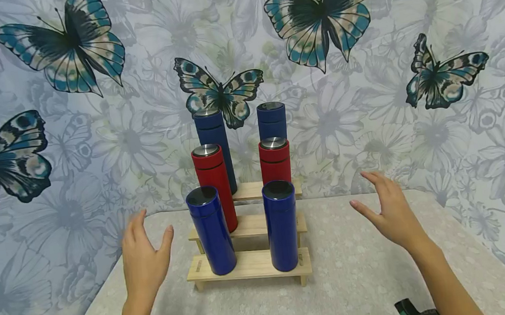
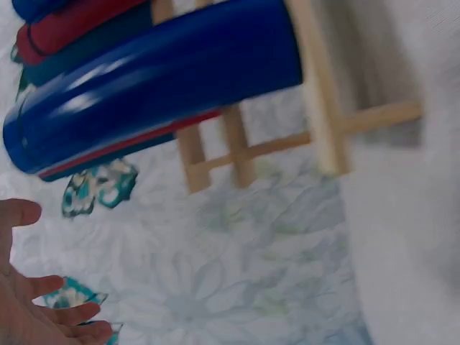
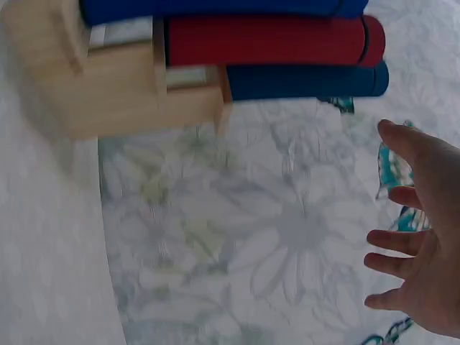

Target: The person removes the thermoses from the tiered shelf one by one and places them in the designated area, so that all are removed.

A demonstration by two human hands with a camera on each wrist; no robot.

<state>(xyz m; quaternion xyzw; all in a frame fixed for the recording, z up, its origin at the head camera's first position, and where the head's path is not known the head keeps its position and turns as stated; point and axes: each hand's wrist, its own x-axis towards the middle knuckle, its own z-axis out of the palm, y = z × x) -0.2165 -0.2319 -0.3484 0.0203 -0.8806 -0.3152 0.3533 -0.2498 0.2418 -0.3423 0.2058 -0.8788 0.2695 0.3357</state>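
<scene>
A stepped wooden rack [image 1: 253,265] stands on the table and bears thermos flasks in two columns. On its lowest step are two glossy blue flasks, the left one [image 1: 211,232] leaning a little and the right one [image 1: 282,228] upright. Behind them stand a left red flask [image 1: 215,181] and a right red flask [image 1: 276,163] with silver lids. At the top back are two dark blue flasks [image 1: 211,131]. My left hand [image 1: 145,256] hovers left of the rack, fingers spread and holding nothing. My right hand [image 1: 392,210] is off to the right, also spread, touching nothing.
The table [image 1: 346,280] has a pale patterned cover. A backdrop [image 1: 335,159] with printed butterflies and flowers rises behind and beside it. A black strap device [image 1: 415,311] sits at the right wrist.
</scene>
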